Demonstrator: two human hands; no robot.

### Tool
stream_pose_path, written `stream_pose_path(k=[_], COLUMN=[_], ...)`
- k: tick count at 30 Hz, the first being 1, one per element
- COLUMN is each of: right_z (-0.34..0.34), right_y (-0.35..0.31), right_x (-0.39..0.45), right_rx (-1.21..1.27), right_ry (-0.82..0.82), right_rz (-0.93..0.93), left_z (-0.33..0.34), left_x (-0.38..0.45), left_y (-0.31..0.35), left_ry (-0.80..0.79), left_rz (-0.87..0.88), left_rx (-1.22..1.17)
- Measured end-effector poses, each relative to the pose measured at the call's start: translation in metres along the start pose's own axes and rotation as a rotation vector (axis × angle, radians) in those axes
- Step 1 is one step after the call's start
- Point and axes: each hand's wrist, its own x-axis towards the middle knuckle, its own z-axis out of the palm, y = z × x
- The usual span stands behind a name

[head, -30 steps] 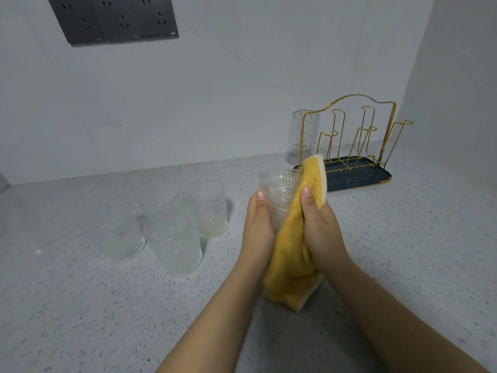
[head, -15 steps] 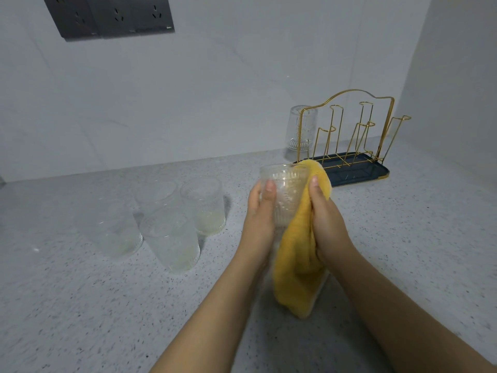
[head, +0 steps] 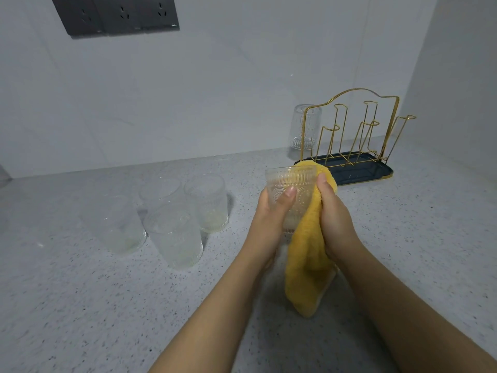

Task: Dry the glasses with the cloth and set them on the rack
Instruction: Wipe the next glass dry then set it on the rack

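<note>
A speckled grey countertop [head: 80, 305] is seen running back to a pale wall [head: 215, 90], on which a dark socket panel [head: 118, 14] is mounted at the upper left; a gold wire rack [head: 357, 130] on a dark tray [head: 376, 172] is set on the counter at the far right, and one glass on the rack [head: 305, 127] is hung upside down over its leftmost peg; four clear glasses [head: 172, 232] are grouped upright on the counter to the left, close together, well apart from the rack; a yellow cloth [head: 306, 259] is held up above the counter in the middle, its lower end hanging loose, its upper part wrapped against the right side of a patterned glass [head: 291, 184]; the cloth is gripped by the right hand [head: 336, 219], whose fingers are curled into it and whose thumb is pressed near the rim; the patterned glass is held upright off the counter by the left hand [head: 271, 214], fingers wrapped round its body and the thumb laid across its front; both forearms are seen reaching in from the lower edge
</note>
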Motion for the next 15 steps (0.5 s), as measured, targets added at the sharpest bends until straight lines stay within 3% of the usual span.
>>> stream_pose_path(k=[7,12,15], right_z=[0.012,0.001,-0.002], right_y=[0.015,0.002,-0.001], right_x=[-0.007,0.002,0.003], right_rx=[-0.155,-0.004,0.014], right_ry=[-0.007,0.022,0.000], right_rz=[-0.253,-0.013,0.016], left_z=[-0.005,-0.002,-0.001], left_x=[-0.003,0.001,0.000], left_y=[0.004,-0.003,0.000], left_ry=[0.030,-0.011,-0.019], left_rz=[0.041,0.031,-0.004], left_rx=[0.010,-0.001,-0.027])
